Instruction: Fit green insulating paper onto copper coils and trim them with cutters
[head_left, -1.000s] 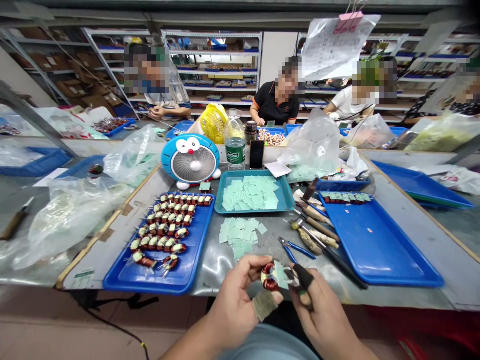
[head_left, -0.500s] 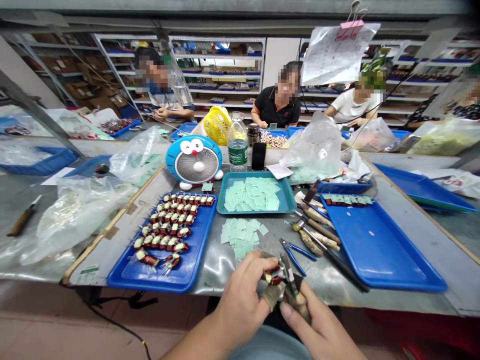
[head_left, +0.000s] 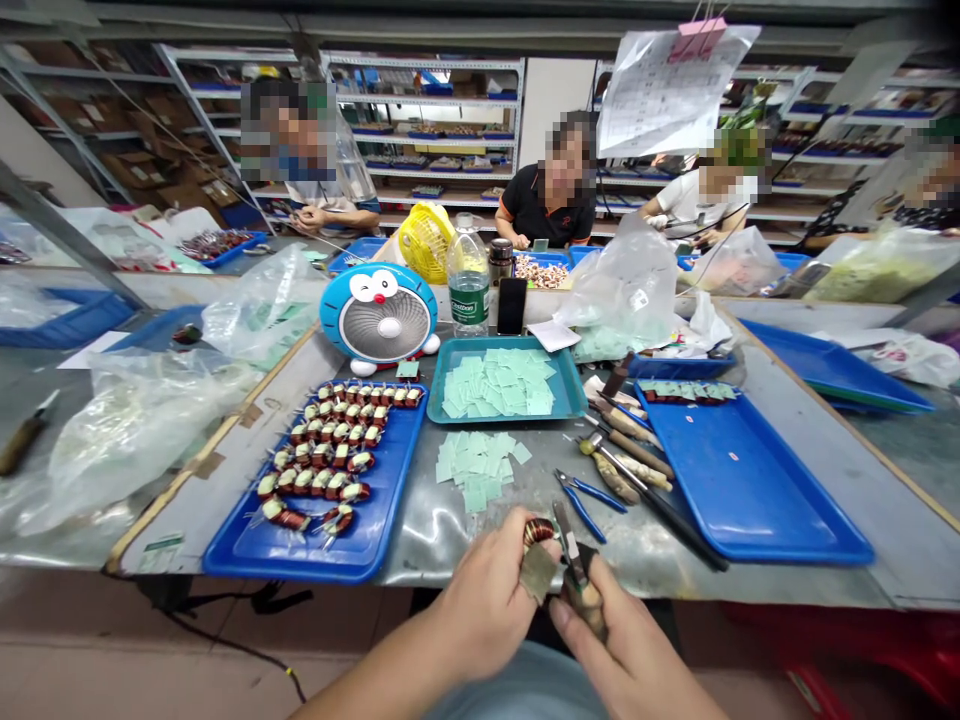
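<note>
Between the taped fingers of my left hand [head_left: 487, 580] is a copper-wound coil [head_left: 537, 532], held just past the table's front edge. My right hand [head_left: 611, 625] grips a short-bladed knife [head_left: 571, 550] by its thick handle, blade pointing up and away. The blade stands close beside the coil; whether they touch I cannot tell. Ahead of my hands lies a loose pile of pale green squares [head_left: 480, 465], with more heaped in a teal tray [head_left: 581, 400]. Blue-handled cutters [head_left: 589, 508] rest open on the metal tabletop.
Rows of coils fill a blue tray [head_left: 300, 565] on the left. Another blue tray [head_left: 780, 490] at right has one row along its far end. Hammers and other tools [head_left: 630, 480] lie beside it. A blue fan [head_left: 382, 318] and water bottle [head_left: 469, 280] stand behind; co-workers sit opposite.
The coil has turned in my left hand, so its copper windings now face up. The knife stays beside it. The camera view has shifted slightly.
</note>
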